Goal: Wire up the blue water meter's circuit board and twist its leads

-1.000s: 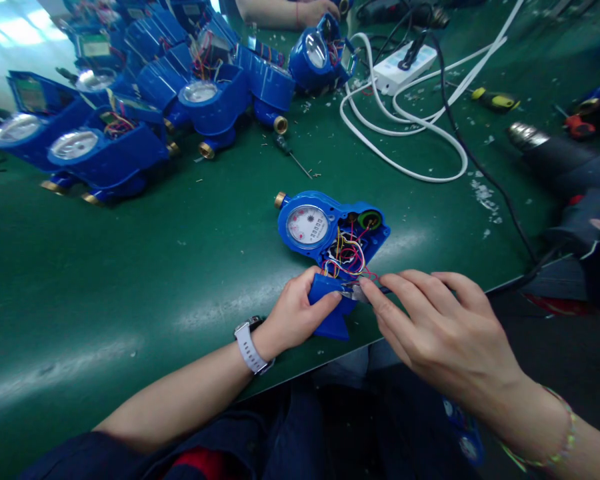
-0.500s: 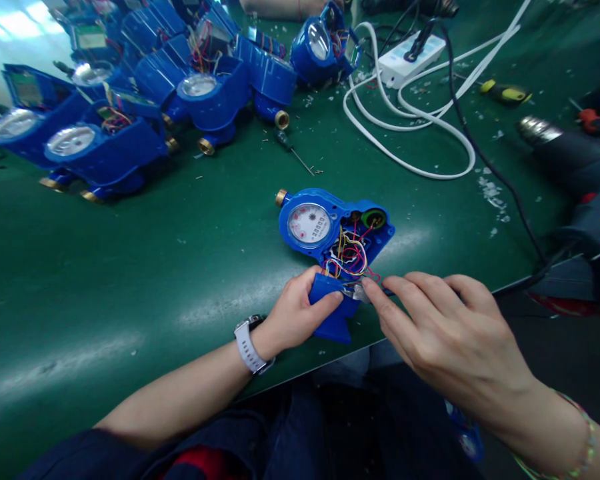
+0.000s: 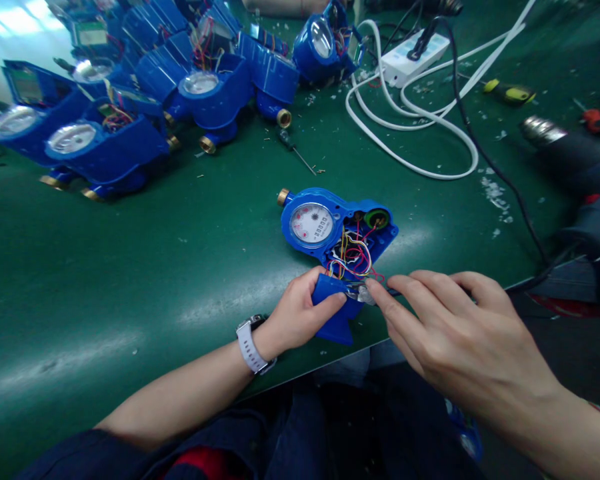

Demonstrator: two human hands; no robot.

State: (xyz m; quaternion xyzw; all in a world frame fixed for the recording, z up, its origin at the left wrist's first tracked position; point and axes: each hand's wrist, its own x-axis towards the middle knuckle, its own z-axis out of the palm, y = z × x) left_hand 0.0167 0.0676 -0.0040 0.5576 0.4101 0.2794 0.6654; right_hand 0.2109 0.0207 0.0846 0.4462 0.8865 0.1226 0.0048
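Observation:
A blue water meter (image 3: 312, 225) lies near the table's front edge, its round dial up and its side compartment uncovered. Red, yellow and white wires (image 3: 354, 257) loop out of that compartment towards a blue plastic cover (image 3: 336, 323). My left hand (image 3: 305, 308) grips this cover, thumb on top. Over the cover's right side, my right hand (image 3: 445, 327) has its fingertips pinched together beside a small shiny, whitish piece (image 3: 364, 293). A thin dark and metallic object shows at those fingertips; its kind is mostly hidden.
Several blue water meters (image 3: 105, 150) crowd the back left. A small screwdriver (image 3: 296, 150) lies beyond the meter. White cable loops from a power strip (image 3: 415, 57); a yellow-black screwdriver (image 3: 509, 91) and heat gun (image 3: 555, 137) lie right. Another person's arm (image 3: 290, 7) shows at the back.
My right hand has shifted slightly right, its wrist turning a little. The view has moved slightly; my left hand keeps its hold on the cover.

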